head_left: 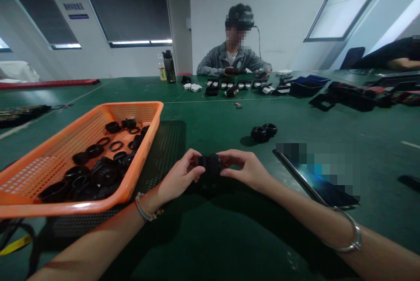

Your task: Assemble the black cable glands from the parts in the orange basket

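Note:
Between my two hands, just above the green table [229, 246], is a black ribbed cylindrical plastic fitting [211, 164]. My left hand [183, 171] pinches its left end with thumb and fingers. At the other end, my right hand [243, 168] grips the rim the same way. Whether the fitting is one piece or two joined parts I cannot tell. To the left stands an orange perforated basket [151, 141] with several black fittings [105, 171] and loose black rings [116, 146] in it. Two round black parts [260, 134] rest beyond my right hand.
A tablet-like device [315, 180] lies beside my right forearm. Across the table a person [234, 53] sits behind several small black and white pieces [229, 86]. Bottles [169, 66] stand at the back, a dark blue bin [308, 85] at the right. Another person's arm shows far right.

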A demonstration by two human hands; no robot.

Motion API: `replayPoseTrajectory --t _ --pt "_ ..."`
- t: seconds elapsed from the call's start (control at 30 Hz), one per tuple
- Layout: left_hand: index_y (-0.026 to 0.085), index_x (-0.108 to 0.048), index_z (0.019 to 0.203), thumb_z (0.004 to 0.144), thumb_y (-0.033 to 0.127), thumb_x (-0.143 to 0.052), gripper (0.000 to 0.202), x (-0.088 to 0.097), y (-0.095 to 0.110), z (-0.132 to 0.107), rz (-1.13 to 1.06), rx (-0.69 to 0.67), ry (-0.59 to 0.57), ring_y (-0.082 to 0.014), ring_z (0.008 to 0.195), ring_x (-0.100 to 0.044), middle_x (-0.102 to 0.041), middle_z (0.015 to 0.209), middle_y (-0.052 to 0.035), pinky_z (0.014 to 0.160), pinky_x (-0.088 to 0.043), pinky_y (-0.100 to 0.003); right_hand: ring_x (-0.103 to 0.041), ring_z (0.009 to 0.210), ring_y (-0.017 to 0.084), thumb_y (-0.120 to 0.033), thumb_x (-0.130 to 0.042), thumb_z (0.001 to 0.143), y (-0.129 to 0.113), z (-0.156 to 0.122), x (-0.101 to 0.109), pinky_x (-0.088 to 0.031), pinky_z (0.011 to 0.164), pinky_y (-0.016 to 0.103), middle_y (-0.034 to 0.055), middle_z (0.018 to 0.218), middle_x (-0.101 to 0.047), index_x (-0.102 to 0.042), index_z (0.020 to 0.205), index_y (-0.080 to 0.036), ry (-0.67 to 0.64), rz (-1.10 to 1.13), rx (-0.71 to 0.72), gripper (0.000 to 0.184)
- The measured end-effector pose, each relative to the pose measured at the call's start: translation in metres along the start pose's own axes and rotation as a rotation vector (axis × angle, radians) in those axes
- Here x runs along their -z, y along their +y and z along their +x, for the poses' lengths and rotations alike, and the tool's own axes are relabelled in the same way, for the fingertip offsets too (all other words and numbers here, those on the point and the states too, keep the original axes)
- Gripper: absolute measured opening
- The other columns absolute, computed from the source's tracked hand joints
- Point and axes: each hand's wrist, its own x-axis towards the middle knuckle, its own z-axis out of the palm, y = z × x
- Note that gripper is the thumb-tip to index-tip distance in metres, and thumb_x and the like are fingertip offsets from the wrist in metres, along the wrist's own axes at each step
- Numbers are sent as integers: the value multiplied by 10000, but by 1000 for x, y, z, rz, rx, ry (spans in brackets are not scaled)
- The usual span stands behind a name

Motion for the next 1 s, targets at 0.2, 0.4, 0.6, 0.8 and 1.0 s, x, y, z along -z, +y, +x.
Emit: replayPoseTrajectory --t 0.2,0.4,0.6,0.8,1.0 --pt "172 -391 889 767 311 -466 199 0 2 -1 -10 4 6 -86 542 -450 -452 645 54 536 -369 -221 -617 712 141 -167 -714 579 -2 -1 -2 -517 747 323 -5 768 -656 -590 967 -193 41 55 7 408" --pt "170 -393 891 770 302 -465 193 -1 2 -1 -2 -9 -7 -88 552 -450 -454 655 50 543 -371 -223 -629 717 154 -194 -732 570 -5 0 0 -524 745 332 16 768 -671 -638 939 -160 49 19 -50 382" --pt "175 -394 897 776 310 -475 198 0 0 -1 11 -13 -14 -92 555 -457 -455 652 52 542 -371 -223 -645 723 176 -234 -736 579 -3 0 0 -526 731 347 39 778 -694 -662 932 -151 44 12 -70 370" --pt "173 -395 877 778 310 -452 178 0 1 -1 5 -1 -8 -91 554 -448 -452 640 53 542 -364 -221 -645 719 171 -217 -738 573 -2 -1 2 -525 724 341 37 783 -694 -657 947 -148 -22 15 -55 389" --pt "176 -388 870 772 325 -451 189 -1 1 0 -14 7 -20 -89 543 -439 -448 630 53 521 -347 -218 -622 780 175 -175 -711 593 1 0 1 -516 691 321 54 872 -665 -660 892 -152 33 -51 17 304"
